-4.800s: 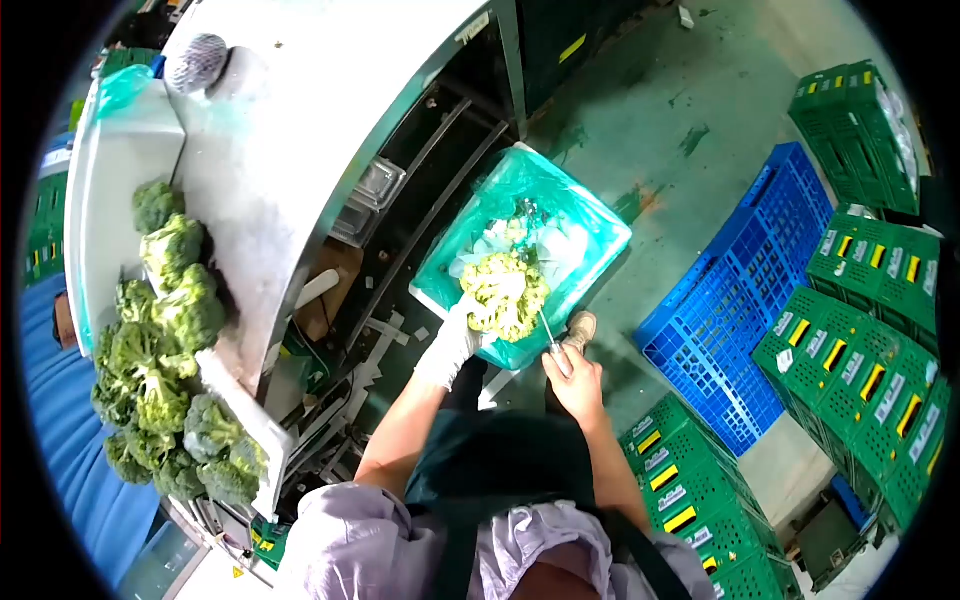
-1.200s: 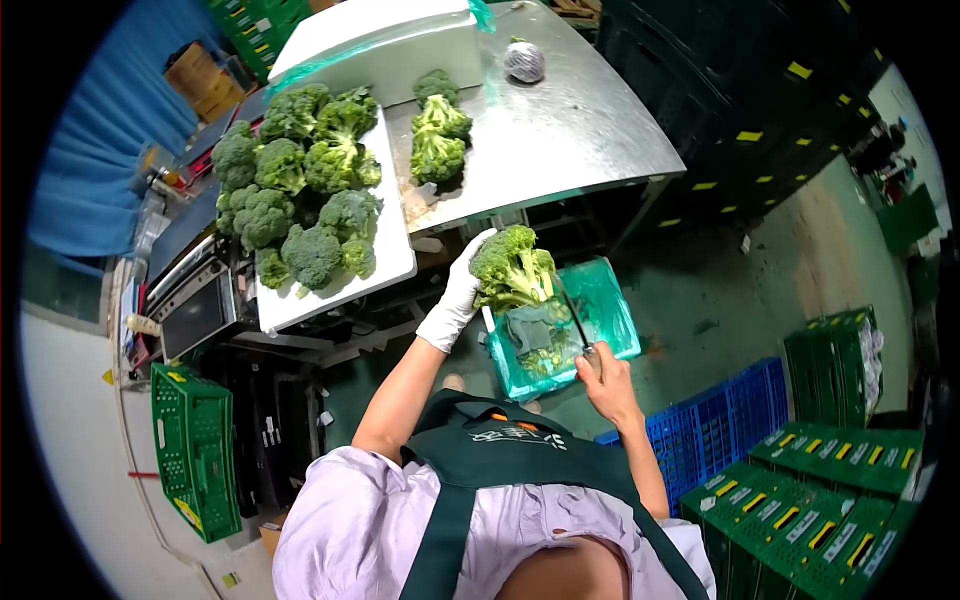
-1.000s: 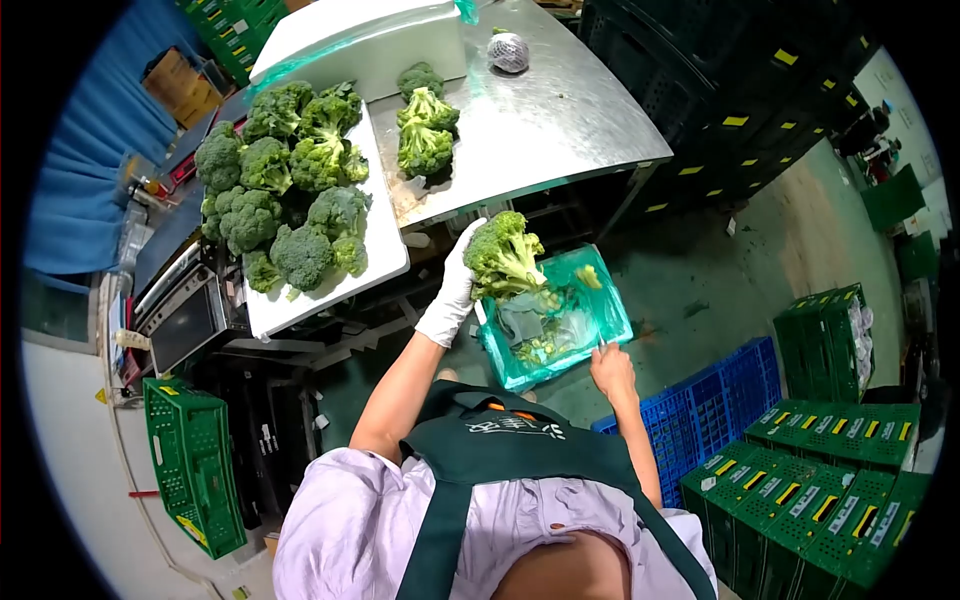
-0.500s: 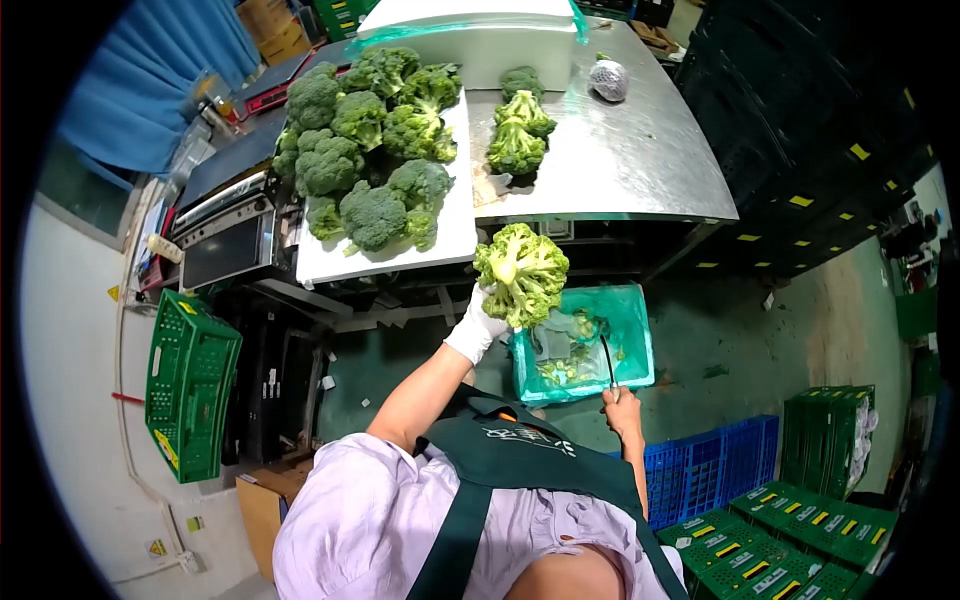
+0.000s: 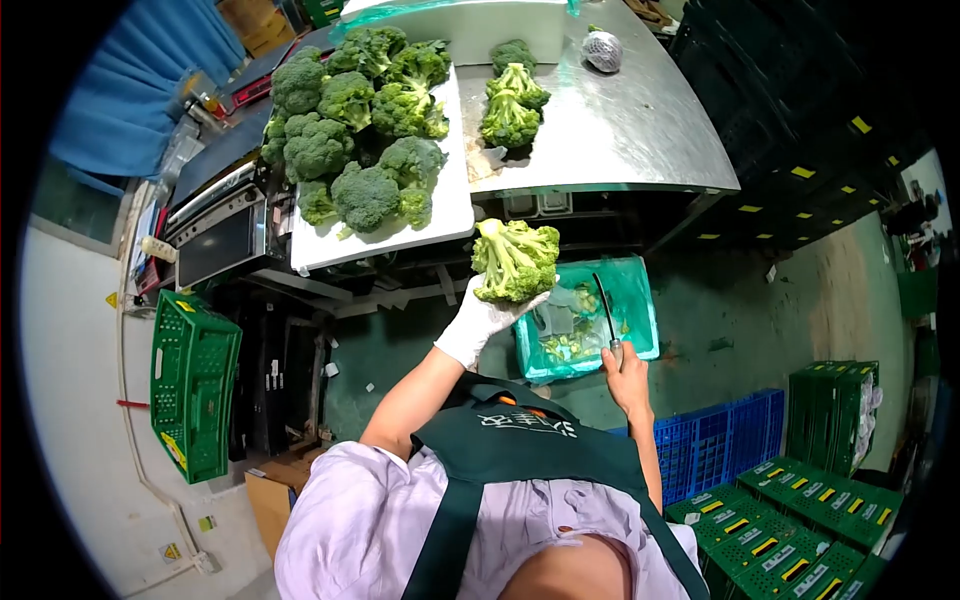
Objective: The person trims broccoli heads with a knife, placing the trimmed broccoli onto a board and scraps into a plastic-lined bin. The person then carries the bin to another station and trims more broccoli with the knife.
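My gloved left hand [image 5: 487, 318] holds a broccoli head [image 5: 516, 262] from below, its cut stem side facing up. In my bare right hand [image 5: 627, 377] is the handle of a knife [image 5: 604, 304], whose dark blade points up over the bin. The bin [image 5: 645, 307], lined with green plastic, stands on the floor beneath and holds trimmings. Several broccoli heads [image 5: 365, 196] are piled on a white board [image 5: 452, 200] at the upper left. More broccoli [image 5: 512, 110] sits on the metal table [image 5: 620, 130].
A net-wrapped round item [image 5: 602, 51] and a white foam box [image 5: 500, 38] are on the table. Dark crates [image 5: 770, 130] are stacked at the right. A blue pallet [image 5: 715, 445] and green crates [image 5: 800, 520] stand lower right; another green crate [image 5: 193, 385] is at the left.
The broccoli in my left hand has tilted, showing its stem side more toward the top. My right hand and the knife have moved slightly up. Earlier, the knife blade was against the broccoli.
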`<move>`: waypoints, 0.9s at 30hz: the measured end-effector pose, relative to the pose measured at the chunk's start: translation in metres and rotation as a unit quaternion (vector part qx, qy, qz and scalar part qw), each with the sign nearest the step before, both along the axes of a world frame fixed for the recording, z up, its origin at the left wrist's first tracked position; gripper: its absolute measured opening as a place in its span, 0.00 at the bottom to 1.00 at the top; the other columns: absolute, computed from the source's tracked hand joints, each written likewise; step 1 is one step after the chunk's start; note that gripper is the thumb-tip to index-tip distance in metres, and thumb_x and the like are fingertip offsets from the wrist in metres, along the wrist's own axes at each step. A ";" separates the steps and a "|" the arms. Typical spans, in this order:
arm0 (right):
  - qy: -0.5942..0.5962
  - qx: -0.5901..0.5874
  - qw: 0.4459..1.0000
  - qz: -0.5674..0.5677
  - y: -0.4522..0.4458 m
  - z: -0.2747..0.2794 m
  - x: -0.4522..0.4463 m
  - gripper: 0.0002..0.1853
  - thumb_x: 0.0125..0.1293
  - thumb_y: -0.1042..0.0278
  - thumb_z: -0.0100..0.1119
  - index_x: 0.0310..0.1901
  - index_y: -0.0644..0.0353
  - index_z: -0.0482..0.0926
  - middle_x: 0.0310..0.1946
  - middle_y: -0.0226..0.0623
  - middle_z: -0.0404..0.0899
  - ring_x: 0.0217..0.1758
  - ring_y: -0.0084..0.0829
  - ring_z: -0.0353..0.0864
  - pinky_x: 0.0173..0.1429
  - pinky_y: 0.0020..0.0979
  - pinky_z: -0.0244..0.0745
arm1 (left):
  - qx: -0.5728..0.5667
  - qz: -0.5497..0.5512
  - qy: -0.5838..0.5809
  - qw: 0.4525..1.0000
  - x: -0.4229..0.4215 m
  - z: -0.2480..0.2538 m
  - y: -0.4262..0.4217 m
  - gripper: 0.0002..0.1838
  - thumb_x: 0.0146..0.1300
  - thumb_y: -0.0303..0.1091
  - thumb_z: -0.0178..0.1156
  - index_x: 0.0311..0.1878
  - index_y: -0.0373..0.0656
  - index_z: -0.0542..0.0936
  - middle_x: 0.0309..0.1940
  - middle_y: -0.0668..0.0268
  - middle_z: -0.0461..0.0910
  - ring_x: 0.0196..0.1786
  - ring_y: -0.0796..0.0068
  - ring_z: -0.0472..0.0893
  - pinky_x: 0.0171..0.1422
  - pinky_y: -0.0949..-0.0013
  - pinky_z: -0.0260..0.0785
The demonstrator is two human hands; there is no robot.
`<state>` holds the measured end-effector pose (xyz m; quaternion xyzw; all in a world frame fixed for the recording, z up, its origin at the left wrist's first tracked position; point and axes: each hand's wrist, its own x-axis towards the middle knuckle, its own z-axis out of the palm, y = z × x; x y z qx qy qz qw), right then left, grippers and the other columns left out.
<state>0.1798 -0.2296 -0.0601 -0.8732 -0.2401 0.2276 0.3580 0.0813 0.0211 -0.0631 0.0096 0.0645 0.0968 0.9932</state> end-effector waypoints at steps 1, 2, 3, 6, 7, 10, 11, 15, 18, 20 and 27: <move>-0.020 0.004 1.000 -0.001 0.000 0.004 0.000 0.13 0.65 0.61 0.55 0.38 0.65 0.72 0.27 0.53 0.80 0.34 0.55 0.79 0.37 0.45 0.72 | 0.198 0.015 0.022 0.980 0.000 -0.002 -0.001 0.24 0.71 0.38 0.37 0.68 0.41 0.57 0.66 0.53 0.62 0.67 0.55 0.64 0.71 0.52 0.58; -0.020 0.003 1.000 -0.005 -0.001 0.008 0.000 0.13 0.65 0.61 0.55 0.38 0.65 0.72 0.27 0.53 0.80 0.34 0.55 0.79 0.37 0.45 0.72 | 0.120 0.007 0.056 0.991 0.000 -0.001 0.000 0.23 0.71 0.36 0.40 0.66 0.39 0.60 0.63 0.53 0.65 0.64 0.55 0.68 0.69 0.53 0.61; -0.018 0.020 1.000 -0.012 -0.003 0.012 0.000 0.13 0.64 0.61 0.55 0.38 0.65 0.72 0.27 0.52 0.80 0.33 0.54 0.80 0.36 0.44 0.72 | 0.039 0.006 0.092 0.995 0.000 0.005 0.000 0.22 0.70 0.35 0.43 0.64 0.37 0.63 0.60 0.53 0.69 0.61 0.56 0.72 0.67 0.54 0.65; -0.035 0.046 0.998 -0.026 -0.010 0.016 -0.001 0.14 0.65 0.60 0.55 0.36 0.65 0.73 0.24 0.46 0.80 0.29 0.46 0.82 0.35 0.39 0.73 | 0.125 -0.006 0.076 0.989 0.001 0.011 -0.004 0.22 0.67 0.34 0.49 0.63 0.39 0.65 0.58 0.54 0.71 0.61 0.58 0.72 0.63 0.57 0.69; -0.033 0.050 0.998 -0.026 -0.012 0.019 -0.001 0.13 0.65 0.61 0.56 0.37 0.65 0.73 0.24 0.47 0.80 0.30 0.47 0.82 0.34 0.40 0.73 | 0.155 -0.006 0.067 0.986 0.005 0.003 -0.004 0.24 0.67 0.36 0.50 0.64 0.39 0.64 0.60 0.54 0.69 0.62 0.56 0.70 0.63 0.57 0.69; -0.029 0.055 0.998 -0.026 -0.017 0.022 0.000 0.12 0.65 0.62 0.56 0.38 0.64 0.72 0.25 0.48 0.80 0.30 0.49 0.81 0.34 0.41 0.73 | 0.069 -0.015 0.035 0.997 0.013 -0.008 -0.008 0.28 0.66 0.43 0.50 0.66 0.40 0.62 0.63 0.53 0.65 0.65 0.52 0.67 0.62 0.55 0.70; -0.030 0.056 0.998 -0.029 -0.018 0.022 -0.001 0.13 0.65 0.61 0.55 0.37 0.64 0.72 0.24 0.46 0.80 0.30 0.46 0.82 0.34 0.39 0.73 | -0.125 -0.026 0.035 0.991 0.015 -0.009 -0.012 0.27 0.67 0.44 0.49 0.65 0.40 0.62 0.63 0.52 0.65 0.64 0.50 0.66 0.63 0.54 0.70; -0.022 0.053 0.998 -0.032 -0.027 0.016 0.000 0.13 0.66 0.60 0.55 0.38 0.64 0.72 0.24 0.45 0.82 0.29 0.42 0.83 0.36 0.37 0.74 | -0.290 -0.052 0.062 0.954 0.015 0.002 -0.028 0.29 0.66 0.48 0.49 0.65 0.41 0.63 0.60 0.47 0.65 0.62 0.48 0.67 0.63 0.53 0.70; -0.031 0.045 0.998 -0.031 -0.034 0.011 0.002 0.13 0.66 0.60 0.55 0.38 0.64 0.72 0.24 0.45 0.82 0.30 0.42 0.84 0.36 0.36 0.74 | -0.308 -0.096 0.088 0.943 0.014 0.004 -0.037 0.33 0.62 0.53 0.54 0.64 0.40 0.64 0.56 0.46 0.67 0.57 0.53 0.72 0.59 0.58 0.74; -0.030 0.043 0.998 -0.032 -0.037 0.012 0.003 0.13 0.66 0.60 0.55 0.38 0.64 0.72 0.24 0.45 0.82 0.30 0.42 0.84 0.36 0.36 0.74 | -0.320 -0.121 0.081 0.936 0.015 -0.001 -0.039 0.37 0.58 0.57 0.57 0.64 0.41 0.65 0.54 0.46 0.67 0.53 0.57 0.75 0.54 0.62 0.77; -0.065 0.056 0.996 -0.012 -0.044 0.017 0.009 0.12 0.65 0.62 0.55 0.38 0.65 0.71 0.24 0.47 0.81 0.30 0.47 0.82 0.33 0.38 0.73 | -0.288 -0.122 0.111 0.943 0.020 -0.004 -0.053 0.40 0.54 0.63 0.57 0.62 0.42 0.66 0.53 0.48 0.69 0.44 0.62 0.80 0.44 0.66 0.79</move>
